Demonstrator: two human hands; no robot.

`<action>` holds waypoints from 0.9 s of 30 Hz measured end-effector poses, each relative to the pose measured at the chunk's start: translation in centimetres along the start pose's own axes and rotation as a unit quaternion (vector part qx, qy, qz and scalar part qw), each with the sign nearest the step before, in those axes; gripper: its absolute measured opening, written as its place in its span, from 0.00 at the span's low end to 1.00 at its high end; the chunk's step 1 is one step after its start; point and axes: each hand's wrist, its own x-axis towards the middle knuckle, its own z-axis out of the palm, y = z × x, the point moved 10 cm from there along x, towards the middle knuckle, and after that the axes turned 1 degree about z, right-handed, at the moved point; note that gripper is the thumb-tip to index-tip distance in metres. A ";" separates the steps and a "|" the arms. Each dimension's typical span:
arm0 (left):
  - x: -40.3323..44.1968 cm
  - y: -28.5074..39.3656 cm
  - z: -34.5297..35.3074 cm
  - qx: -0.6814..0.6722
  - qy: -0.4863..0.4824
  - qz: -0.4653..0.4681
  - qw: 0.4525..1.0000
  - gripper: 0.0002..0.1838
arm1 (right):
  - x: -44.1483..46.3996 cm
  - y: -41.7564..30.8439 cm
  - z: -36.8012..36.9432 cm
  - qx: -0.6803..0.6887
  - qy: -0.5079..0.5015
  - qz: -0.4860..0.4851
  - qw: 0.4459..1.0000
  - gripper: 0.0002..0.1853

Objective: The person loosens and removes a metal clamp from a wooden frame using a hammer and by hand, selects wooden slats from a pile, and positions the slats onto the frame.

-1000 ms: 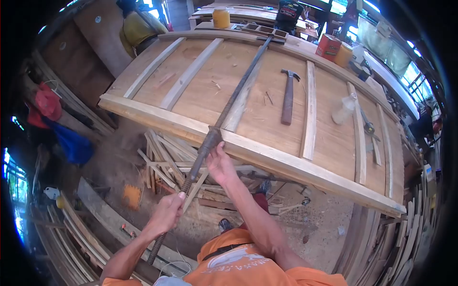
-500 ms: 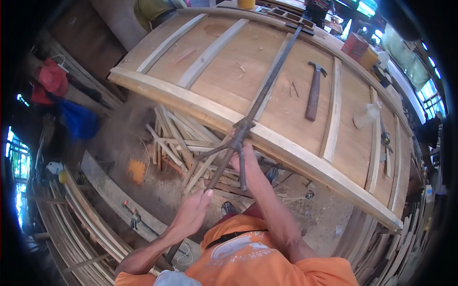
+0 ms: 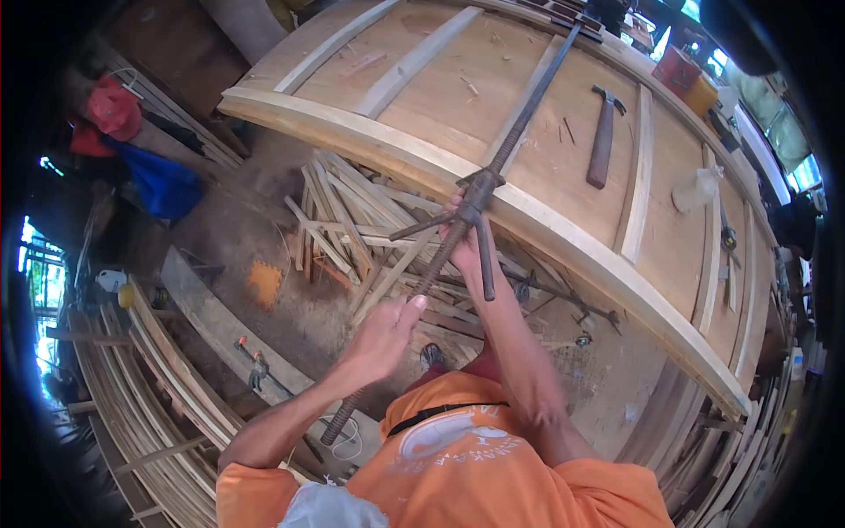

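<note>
A long bar clamp lies across a wooden panel frame, its threaded rod reaching over the near edge toward my body. My left hand is closed around the lower part of that rod, thumb along the top; the rod's end comes out below it. Against the frame's near rail sits the clamp's winged nut, with bar handles sticking out. My right hand is at this nut from underneath, fingers curled round it and partly hidden by the nut and handle.
On the panel lie a hammer, loose nails, a cloudy plastic container and another tool. Scrap wood strips are piled under the frame. Long boards stand stacked at left. A blue cloth hangs at upper left.
The view has shifted, so the panel and clamp sit farther right and higher. The nut's handles have turned slightly. Both hands stay on the clamp; the rod's lower end now shows more clearly.
</note>
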 end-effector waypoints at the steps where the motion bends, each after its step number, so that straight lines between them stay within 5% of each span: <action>1: 0.0 -0.5 0.1 -0.019 -0.001 -0.023 1.000 0.28 | 0.1 0.1 0.4 0.002 -0.048 -0.001 0.999 0.11; 5: 0.1 -0.5 0.1 -0.062 -0.026 -0.041 0.997 0.27 | 0.0 -0.1 1.0 0.004 -0.124 0.055 0.991 0.12; 7: -0.5 -0.7 0.2 -0.079 -0.049 -0.115 0.989 0.27 | -3.0 -1.8 -0.1 -0.259 0.074 0.048 0.962 0.16; 10: -0.7 -0.6 0.0 -0.085 -0.058 -0.100 0.990 0.26 | -11.4 -1.9 6.3 -0.414 0.052 0.090 0.904 0.29; 12: -1.0 -0.1 -0.1 -0.097 -0.078 -0.084 0.989 0.24 | -13.0 -3.1 7.0 -0.529 0.047 -0.052 0.846 0.38; 14: -0.6 0.7 0.7 -0.114 -0.103 -0.080 0.985 0.22 | -14.0 -2.3 7.4 -0.526 0.013 -0.031 0.850 0.36; 18: -0.8 1.9 1.7 -0.110 -0.115 -0.068 0.985 0.21 | -20.0 -4.0 14.9 -0.646 -0.040 -0.298 0.701 0.38; 19: -0.8 1.5 1.3 -0.101 -0.078 -0.078 0.989 0.21 | -21.0 -3.9 16.3 -0.713 -0.095 -0.438 0.539 0.38; 20: -1.0 0.9 0.6 -0.093 -0.038 -0.091 0.991 0.21 | -20.0 -4.5 14.8 -0.712 -0.086 -0.448 0.534 0.38; 22: -1.5 0.8 0.6 -0.084 -0.033 -0.091 0.992 0.22 | -20.4 -4.6 16.9 -0.737 -0.086 -0.566 0.360 0.38; 24: -1.0 1.0 1.1 -0.087 -0.025 -0.091 0.992 0.22 | -20.2 -5.3 17.8 -0.704 -0.077 -0.618 0.342 0.33; 26: -0.9 1.1 0.0 -0.002 0.015 -0.058 0.998 0.25 | -15.6 -1.4 15.7 -0.696 -0.280 -0.451 0.484 0.30; 27: -0.1 1.1 -0.8 0.087 0.042 0.017 0.995 0.26 | -14.7 -0.5 17.4 -0.694 -0.280 -0.454 0.483 0.30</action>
